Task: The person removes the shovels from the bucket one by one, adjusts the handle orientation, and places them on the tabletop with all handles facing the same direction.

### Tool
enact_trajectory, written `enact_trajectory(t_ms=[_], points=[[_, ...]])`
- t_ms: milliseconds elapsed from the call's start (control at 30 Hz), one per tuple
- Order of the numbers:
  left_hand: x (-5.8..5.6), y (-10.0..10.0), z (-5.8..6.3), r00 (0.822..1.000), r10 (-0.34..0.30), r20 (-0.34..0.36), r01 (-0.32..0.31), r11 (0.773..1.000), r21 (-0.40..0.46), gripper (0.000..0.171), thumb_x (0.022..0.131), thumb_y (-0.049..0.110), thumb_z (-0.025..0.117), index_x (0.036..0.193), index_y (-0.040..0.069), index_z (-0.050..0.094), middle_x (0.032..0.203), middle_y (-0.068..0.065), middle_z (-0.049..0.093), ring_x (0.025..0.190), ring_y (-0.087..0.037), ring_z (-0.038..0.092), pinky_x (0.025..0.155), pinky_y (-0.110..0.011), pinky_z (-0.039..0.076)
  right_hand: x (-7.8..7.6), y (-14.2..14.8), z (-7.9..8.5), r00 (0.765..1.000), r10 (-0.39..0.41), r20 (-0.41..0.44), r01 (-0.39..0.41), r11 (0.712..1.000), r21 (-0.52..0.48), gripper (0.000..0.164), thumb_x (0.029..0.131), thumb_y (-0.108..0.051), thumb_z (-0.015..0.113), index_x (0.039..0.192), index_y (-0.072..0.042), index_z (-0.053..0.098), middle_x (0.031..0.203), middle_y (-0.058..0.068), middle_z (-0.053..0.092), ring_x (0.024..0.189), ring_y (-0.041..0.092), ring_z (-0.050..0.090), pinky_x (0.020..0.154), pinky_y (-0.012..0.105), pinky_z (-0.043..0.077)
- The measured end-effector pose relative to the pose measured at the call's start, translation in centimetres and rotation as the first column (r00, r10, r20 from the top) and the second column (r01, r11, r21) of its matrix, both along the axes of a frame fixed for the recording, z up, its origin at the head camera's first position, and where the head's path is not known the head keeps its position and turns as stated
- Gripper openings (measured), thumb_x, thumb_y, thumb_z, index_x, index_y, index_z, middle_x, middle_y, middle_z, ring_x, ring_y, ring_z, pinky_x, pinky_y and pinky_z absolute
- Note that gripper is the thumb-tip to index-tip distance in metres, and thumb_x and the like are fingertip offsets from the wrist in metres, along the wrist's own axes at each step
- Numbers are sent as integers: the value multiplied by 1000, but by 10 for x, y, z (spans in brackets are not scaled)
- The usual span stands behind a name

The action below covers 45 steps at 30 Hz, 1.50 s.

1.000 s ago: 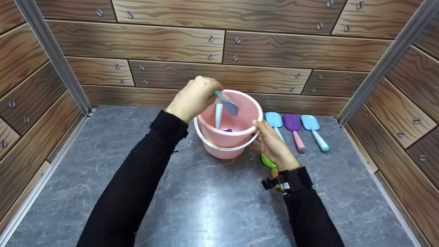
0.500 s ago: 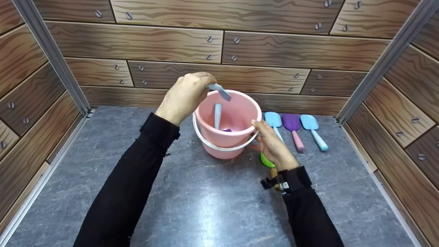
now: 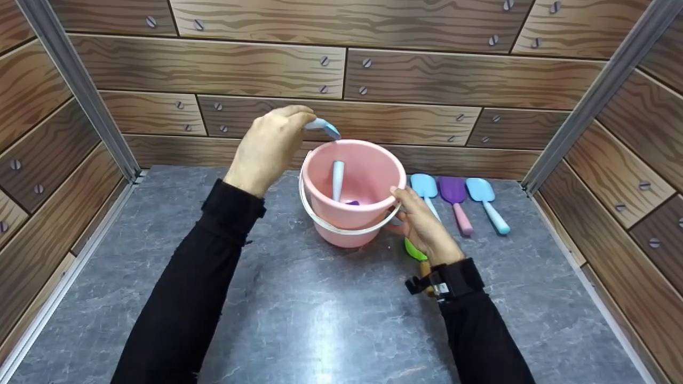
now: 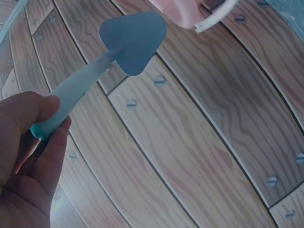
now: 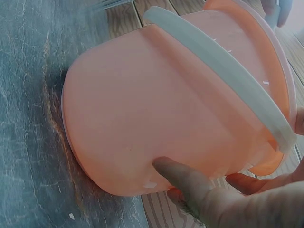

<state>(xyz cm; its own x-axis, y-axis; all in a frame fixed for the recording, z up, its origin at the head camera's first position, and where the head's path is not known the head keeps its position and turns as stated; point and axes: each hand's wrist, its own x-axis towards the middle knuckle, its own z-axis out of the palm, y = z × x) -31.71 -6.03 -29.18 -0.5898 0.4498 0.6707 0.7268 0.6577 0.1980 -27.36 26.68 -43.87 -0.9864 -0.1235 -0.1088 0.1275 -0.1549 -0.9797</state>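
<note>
My left hand [image 3: 269, 146] pinches a small toy shovel [image 3: 324, 127] by the end of its handle, above the far left rim of a pink bucket [image 3: 349, 216]. In the left wrist view the shovel's blue-grey, rounded triangular blade [image 4: 135, 40] points away from the fingers, which grip its pale turquoise handle [image 4: 71, 95]. My right hand [image 3: 427, 226] steadies the bucket, thumb over the rim and other fingers against the outer wall. A white bail handle [image 5: 228, 71] hangs down the bucket's near side. Inside it, a light blue handle [image 3: 338, 181] leans above a bit of purple [image 3: 352, 202].
Right of the bucket lie a blue shovel [image 3: 424, 185], a purple shovel with a pink handle [image 3: 452, 190] and another blue shovel [image 3: 481, 189]. A green tool [image 3: 415, 250] with a yellow-brown handle is partly hidden under my right wrist. Wood-patterned walls [image 3: 224, 64] enclose the grey tabletop [image 3: 299, 320].
My left hand has lifted the small shovel up and left, from inside the bucket's mouth to above its rim. My right hand and the bucket have stayed in place.
</note>
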Motion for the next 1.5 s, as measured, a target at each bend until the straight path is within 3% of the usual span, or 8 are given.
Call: enact_trajectory(t_ms=[67, 367, 533, 800, 967, 1100, 1500], points=[[0, -4, -1, 1000, 18, -25, -18, 1000, -2, 30, 113, -9, 62, 134, -1, 82, 141, -17, 84, 135, -39, 80, 118, -50, 67, 0, 0, 0, 1000, 5, -3, -5, 1000, -4, 76, 122, -35, 42, 188, -11, 11, 189, 28, 30, 175, 44, 38, 138, 65, 45], [-5, -20, -10, 992, 91, -91, -95, 995, -34, 27, 112, -11, 64, 131, -5, 82, 139, -18, 84, 131, -41, 82, 115, -51, 68, 0, 1, 0, 1000, -6, 9, 5, 1000, 6, 78, 122, -37, 43, 188, -12, 11, 188, 27, 31, 168, 38, 47, 139, 64, 45], [-9, -31, -22, 992, 111, -59, -111, 994, -5, 25, 114, -8, 64, 131, -4, 82, 142, -18, 84, 134, -40, 80, 118, -51, 67, 1, 1, -1, 1000, -10, 11, 10, 1000, 18, 77, 123, -37, 43, 189, -13, 11, 186, 27, 34, 160, 32, 54, 136, 61, 49], [-15, -51, -42, 991, 133, -24, -133, 991, 23, 22, 111, -9, 69, 127, -5, 82, 140, -19, 83, 134, -42, 80, 120, -53, 65, 0, 2, 0, 1000, -7, 10, 7, 1000, 10, 77, 123, -36, 43, 189, -13, 10, 188, 27, 31, 169, 38, 46, 134, 60, 51], [-16, -62, -54, 989, 149, -1, -149, 989, 12, 21, 111, -9, 70, 128, -6, 82, 142, -20, 83, 136, -43, 79, 120, -53, 65, 0, 1, 0, 1000, -2, -1, 2, 1000, 19, 76, 123, -37, 43, 188, -12, 13, 186, 27, 33, 155, 30, 58, 119, 47, 61], [-16, -70, -63, 986, 166, 25, -166, 986, -4, 21, 112, -8, 70, 130, -5, 81, 145, -19, 82, 138, -43, 78, 121, -53, 65, 0, 1, -1, 1000, -9, -10, 9, 1000, 18, 74, 123, -36, 44, 186, -9, 18, 178, 24, 42, 140, 22, 66, 110, 40, 65], [-24, -86, -90, 987, 149, 58, -144, 986, -87, 24, 109, -15, 68, 125, -6, 84, 140, -21, 83, 134, -45, 79, 115, -54, 68, -1, 1, -1, 1000, -16, 11, 16, 1000, 25, 78, 122, -37, 44, 189, -13, 12, 185, 28, 34, 154, 29, 57, 129, 56, 55]])
